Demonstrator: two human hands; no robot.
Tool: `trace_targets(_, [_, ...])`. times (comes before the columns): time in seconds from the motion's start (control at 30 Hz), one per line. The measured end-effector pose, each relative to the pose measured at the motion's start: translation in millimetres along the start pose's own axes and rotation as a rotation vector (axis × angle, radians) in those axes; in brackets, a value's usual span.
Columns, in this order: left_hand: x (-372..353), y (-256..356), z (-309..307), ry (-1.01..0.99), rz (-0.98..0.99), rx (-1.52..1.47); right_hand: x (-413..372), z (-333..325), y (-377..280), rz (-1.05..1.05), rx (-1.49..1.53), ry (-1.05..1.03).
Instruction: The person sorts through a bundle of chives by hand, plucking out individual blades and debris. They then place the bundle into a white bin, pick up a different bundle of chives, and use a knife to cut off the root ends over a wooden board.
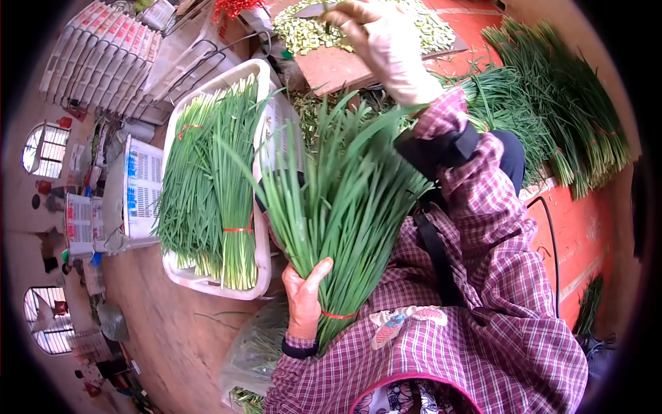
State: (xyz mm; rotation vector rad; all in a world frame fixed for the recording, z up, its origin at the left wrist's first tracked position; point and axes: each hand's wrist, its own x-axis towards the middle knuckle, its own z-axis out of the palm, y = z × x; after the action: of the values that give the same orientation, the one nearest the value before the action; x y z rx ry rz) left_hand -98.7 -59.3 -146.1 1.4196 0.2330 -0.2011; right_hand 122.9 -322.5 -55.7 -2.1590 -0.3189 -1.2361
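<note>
My left hand [303, 293] is wrapped round the lower part of a bunch of garlic chives [352, 228], just above its red tie [339, 315]. The bunch stands tilted in front of my chest, its green leaves fanning upward. My right hand [369, 38], in a pale glove, is raised over a pile of short chopped pieces [431, 34]. Its fingers are pinched by a thin dark strip, and what they hold is hard to make out. A grey knife-like blade [310, 10] shows beside the fingertips.
A white plastic crate [262, 276] with tied chive bunches stands at left. More bunches [552, 103] lie on the red surface [579, 228] at right. Stacked white crates [103, 55] are at upper left, and a clear plastic bag [255, 345] lies below my left arm.
</note>
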Motion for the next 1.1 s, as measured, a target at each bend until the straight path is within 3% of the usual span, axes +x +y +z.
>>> trace_targets(0.03, [0.9, -0.6, -4.4, 0.050, -0.009, -0.058, 6.1, -18.8, -1.2, -0.225, -0.085, 0.090])
trace_targets(0.1, [1.9, -0.3, -17.8, 0.094, -0.041, -0.149, 1.6, -42.5, -20.0, -0.087, 0.118, -0.022])
trace_targets(0.17, [2.1, 1.9, -25.9, 0.177, -0.037, -0.186, -18.5, -28.5, -5.2, 0.073, 0.088, -0.112])
trace_targets(0.2, [3.1, -2.6, -34.2, 0.190, -0.033, -0.183, -40.0, -36.7, -15.5, 0.058, 0.109, -0.240])
trace_targets(0.27, [4.8, -16.0, -52.5, 0.217, -0.063, -0.220, -81.2, -28.6, -51.7, -0.224, 0.012, -0.329])
trace_targets(0.3, [2.8, -10.5, -51.3, 0.222, -0.062, -0.212, -91.1, -29.2, -75.8, -0.197, 0.024, -0.607])
trace_targets(0.37, [-1.0, 1.9, -42.4, 0.231, -0.060, -0.240, -116.6, -10.3, -104.9, -0.215, 0.217, -0.697])
trace_targets(0.47, [-4.3, 0.7, -42.6, 0.239, -0.028, -0.227, -122.8, 5.6, -120.3, -0.220, 0.226, -0.661])
trace_targets(0.6, [-7.9, 1.7, -37.4, 0.254, 0.009, -0.203, -97.0, -2.3, -111.2, 0.007, 0.383, -0.392])
trace_targets(0.73, [-6.1, 6.9, -28.7, 0.212, 0.018, -0.195, -82.3, 0.0, -99.1, 0.344, 0.556, -0.533])
trace_targets(0.83, [-6.1, 8.9, -25.2, 0.196, 0.018, -0.185, -84.8, 5.9, -102.5, 0.262, 0.514, -0.567])
trace_targets(0.97, [-7.3, 7.7, -26.4, 0.184, 0.025, -0.178, -96.3, 25.3, -110.2, 0.066, 0.342, -0.428])
trace_targets(1.07, [-9.5, 7.8, -27.6, 0.217, 0.011, -0.180, -78.6, 35.6, -92.5, 0.011, 0.205, -0.133])
trace_targets(1.1, [-10.2, 6.4, -31.3, 0.215, 0.000, -0.180, -66.6, 34.8, -75.3, 0.082, 0.204, -0.023])
